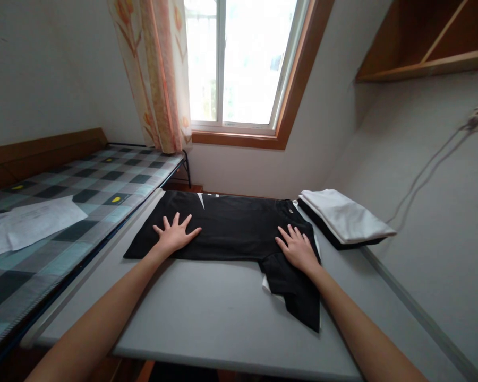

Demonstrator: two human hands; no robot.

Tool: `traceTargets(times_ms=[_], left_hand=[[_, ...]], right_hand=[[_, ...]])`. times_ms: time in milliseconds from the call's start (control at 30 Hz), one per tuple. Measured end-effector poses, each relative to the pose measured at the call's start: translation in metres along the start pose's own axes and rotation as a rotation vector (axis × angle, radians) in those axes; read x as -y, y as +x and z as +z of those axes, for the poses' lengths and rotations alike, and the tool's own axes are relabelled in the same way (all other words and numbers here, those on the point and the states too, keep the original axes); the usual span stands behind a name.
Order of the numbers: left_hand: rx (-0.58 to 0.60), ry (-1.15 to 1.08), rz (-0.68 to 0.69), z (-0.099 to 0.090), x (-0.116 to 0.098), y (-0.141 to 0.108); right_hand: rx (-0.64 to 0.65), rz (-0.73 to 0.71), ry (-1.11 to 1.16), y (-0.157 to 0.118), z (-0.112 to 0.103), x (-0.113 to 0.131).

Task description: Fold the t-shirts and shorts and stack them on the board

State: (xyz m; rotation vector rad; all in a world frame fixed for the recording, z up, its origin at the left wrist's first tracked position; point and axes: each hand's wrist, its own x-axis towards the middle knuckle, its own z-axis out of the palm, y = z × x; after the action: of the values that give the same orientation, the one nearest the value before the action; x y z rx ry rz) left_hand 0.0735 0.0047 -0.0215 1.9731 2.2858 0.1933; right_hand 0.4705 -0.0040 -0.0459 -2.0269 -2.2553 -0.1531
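A black T-shirt (231, 228) with white marks lies sideways across the table, folded lengthwise, its collar end to the right. One sleeve points toward me at the right, with a bit of white showing under its edge. My left hand (173, 235) rests flat on the shirt's left part, fingers spread. On the right part, by the collar and sleeve, my right hand (298, 248) lies palm down with its fingers stretched out. Neither hand grips the cloth.
Folded white and black cloth (344, 215) is stacked at the table's right rear. A grey-white table (215, 313) carries everything. Left of it stands a bed with a checked mattress (83, 185) and papers (32, 223). A window (247, 63) and cable (418, 175) are beyond.
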Motion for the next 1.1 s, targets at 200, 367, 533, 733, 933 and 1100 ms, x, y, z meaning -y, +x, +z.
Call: traceTargets(times_ms=[200, 367, 533, 733, 933, 1100], left_hand=[[0.026, 0.014, 0.005, -0.002, 0.011, 0.017], [-0.003, 0.031, 0.033, 0.0, 0.022, 0.038], [-0.094, 0.061, 0.074, 0.002, 0.033, 0.046], [-0.206, 0.092, 0.171, 0.006, 0.032, 0.039], [-0.254, 0.107, 0.228, 0.004, 0.019, 0.023], [-0.173, 0.059, 0.258, 0.004, 0.004, 0.013]], right_hand=[[0.007, 0.008, -0.027, 0.006, -0.001, 0.007], [-0.004, 0.003, -0.052, 0.022, 0.001, 0.019], [-0.009, 0.033, -0.016, 0.03, 0.003, 0.027], [-0.069, 0.053, 0.105, 0.026, -0.003, 0.027], [-0.143, 0.105, 0.237, 0.023, -0.002, 0.0], [-0.212, 0.209, 0.262, 0.025, 0.005, -0.027]])
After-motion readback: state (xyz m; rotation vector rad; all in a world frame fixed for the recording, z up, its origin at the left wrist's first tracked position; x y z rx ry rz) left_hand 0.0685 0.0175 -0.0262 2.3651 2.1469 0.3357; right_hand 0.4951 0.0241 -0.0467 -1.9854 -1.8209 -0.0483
